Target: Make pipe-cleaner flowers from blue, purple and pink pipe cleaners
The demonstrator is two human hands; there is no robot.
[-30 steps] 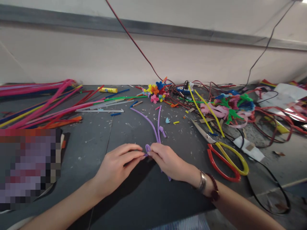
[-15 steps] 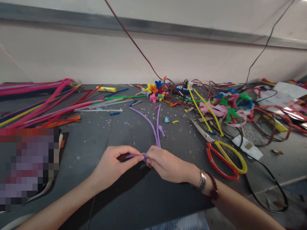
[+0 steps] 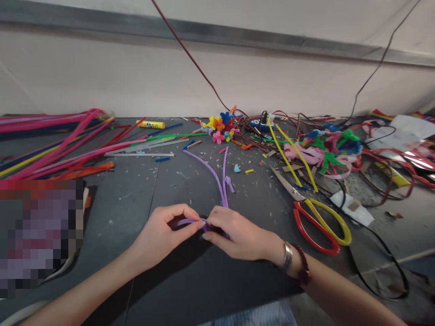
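Note:
A purple pipe cleaner (image 3: 211, 171) runs in long strands from between my hands toward the back of the table. My left hand (image 3: 170, 228) pinches a bent part of it between thumb and forefinger, and a short length shows inside the curl of that hand. Close against it, my right hand (image 3: 234, 231) grips the same pipe cleaner, its thumb slightly away from the forefinger. The fingers partly hide the bend. Just beyond the right hand, a small purple knotted piece (image 3: 229, 182) touches or lies beside one strand; which, I cannot tell.
Scissors (image 3: 314, 213) with red and yellow handles lie to the right. Pipe cleaners (image 3: 61, 149) are heaped at the left, near a yellow glue stick (image 3: 151, 124). Small colourful flowers (image 3: 219, 127), tangled cords (image 3: 377, 181) and scraps lie toward the back and right.
My right thumb has moved slightly out from its fingers at the bend. A bit more of the purple strand shows within my left hand. Both hands stay in place.

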